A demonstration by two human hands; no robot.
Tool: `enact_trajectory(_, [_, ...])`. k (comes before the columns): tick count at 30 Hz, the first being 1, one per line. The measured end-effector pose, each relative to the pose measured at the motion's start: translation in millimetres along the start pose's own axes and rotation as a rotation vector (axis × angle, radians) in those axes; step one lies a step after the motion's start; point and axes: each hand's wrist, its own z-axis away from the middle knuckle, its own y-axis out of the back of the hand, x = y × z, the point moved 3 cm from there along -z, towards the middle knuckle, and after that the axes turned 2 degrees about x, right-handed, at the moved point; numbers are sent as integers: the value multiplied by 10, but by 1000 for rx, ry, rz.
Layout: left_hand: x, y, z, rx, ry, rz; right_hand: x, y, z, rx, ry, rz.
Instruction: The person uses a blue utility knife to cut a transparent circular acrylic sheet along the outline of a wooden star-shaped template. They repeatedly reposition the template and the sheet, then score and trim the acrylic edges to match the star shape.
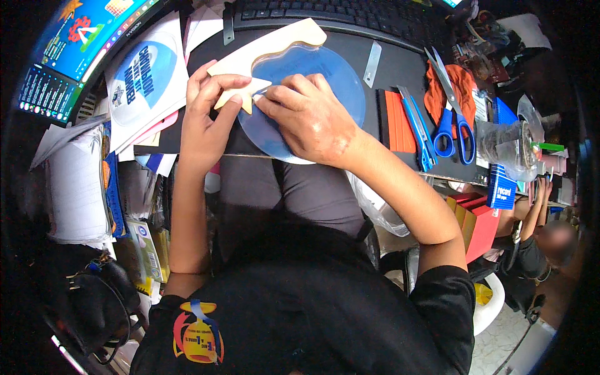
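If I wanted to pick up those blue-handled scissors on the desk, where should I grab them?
Probably by the blue handle loops of the scissors, coming from the near, person's side. They lie flat with the loops toward the desk edge and the blades pointing away toward the keyboard. The blue utility knife lies close on their left, so approach from the right.

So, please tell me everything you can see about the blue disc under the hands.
The blue disc is a thin, flat, round sheet, translucent light blue, plastic by its look. It lies flat on the dark desk mat, its near edge over the desk's front edge. A pale wooden cutout lies over its upper left rim. The right hand rests on its middle; the left hand holds a small pale piece at its left edge. Much of its lower part is hidden by the hands.
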Motion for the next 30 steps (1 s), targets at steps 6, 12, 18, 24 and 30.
enact_trajectory(6, [-56, 5, 6, -6, 23, -21, 1, 2, -18, 28, 1, -16])
enact_trajectory(12, [-59, 5, 24, 9, 93, 67, -11, 9, -33, 33, 28, -25])
enact_trajectory(18, [-44, -1, 27, 9, 86, 61, -15, 5, -41, 1, 19, 3])
enact_trajectory(24, [-46, -12, 30, -10, 92, 89, -32, -1, -65, -28, 25, 58])
enact_trajectory(30, [-91, 9, 20, -9, 120, 115, -24, -11, -52, 12, -7, 93])
